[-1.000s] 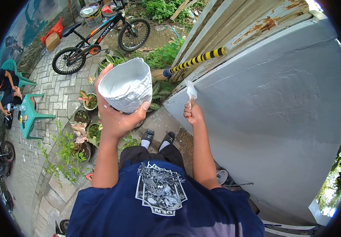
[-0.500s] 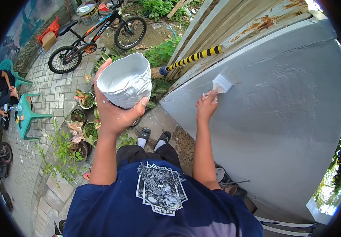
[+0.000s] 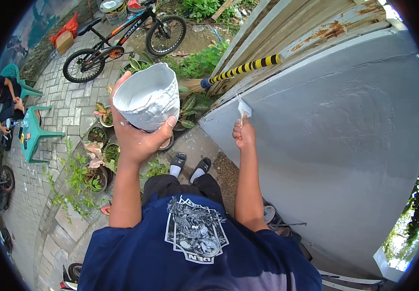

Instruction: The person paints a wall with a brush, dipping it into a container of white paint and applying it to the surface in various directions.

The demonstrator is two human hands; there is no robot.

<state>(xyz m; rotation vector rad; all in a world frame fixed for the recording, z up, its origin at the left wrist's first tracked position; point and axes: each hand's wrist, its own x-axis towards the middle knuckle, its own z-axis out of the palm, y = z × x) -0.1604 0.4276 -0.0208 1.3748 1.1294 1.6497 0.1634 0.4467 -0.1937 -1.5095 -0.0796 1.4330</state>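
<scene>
While the person stands close against a grey, rough-plastered wall [image 3: 345,145], the left hand [image 3: 133,140] cups a crumpled, paint-caked white pot [image 3: 147,96] from beneath. Fingers and thumb are pressed round its sides, and it is raised in front of the chest with pale paint pooled inside. The right hand [image 3: 243,135] is closed in a fist round the orange handle of a small flat paintbrush [image 3: 244,109]. Its white-loaded bristles point upward at the wall's left edge (whether they touch the plaster cannot be told). The likeliest trouble is a spill. The pot is held by one hand only, that hand is flecked with wet paint, and the mouth leans a little. A slip or a further tilt could send paint onto the navy printed shirt [image 3: 195,257], the black sandals [image 3: 190,167] or the potted plants [image 3: 104,117] below. With the bristles held above the fist, excess paint could also run down the handle onto the wrist. So near the edge, a stray stroke might mark the yellow-and-black striped broom handle [image 3: 244,69] leaning just beyond it.
</scene>
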